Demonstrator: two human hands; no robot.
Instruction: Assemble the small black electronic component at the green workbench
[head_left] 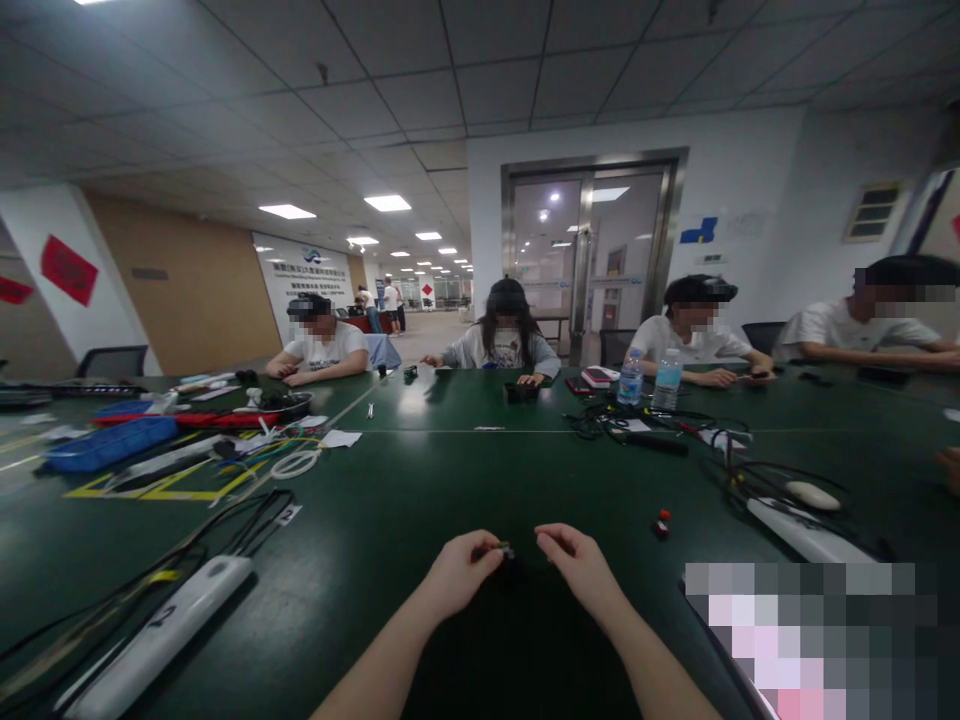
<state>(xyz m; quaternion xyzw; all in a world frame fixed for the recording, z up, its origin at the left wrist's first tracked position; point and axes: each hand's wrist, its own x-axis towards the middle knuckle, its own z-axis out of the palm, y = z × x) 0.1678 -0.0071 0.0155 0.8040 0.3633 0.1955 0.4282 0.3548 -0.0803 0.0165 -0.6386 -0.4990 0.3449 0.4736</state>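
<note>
Near the middle of the green table (390,520), my left hand (465,570) pinches a small dark object (508,551) with a bit of yellow-green on it; its details are too small to tell. Just to the right of that object is my right hand (576,565), its thumb and fingertips brought together. Whether anything tiny sits between those fingertips cannot be made out. The two hands are apart. A small red and black object with an orange top (661,523) lies on the table to the right of my right hand.
White power strips lie at the left (161,635) and right (810,535), with black cables. A blue tray (112,444) and wires are at the back left. Bottles (667,379) stand at the back right. Several people sit across the table. A pixelated area covers the lower right.
</note>
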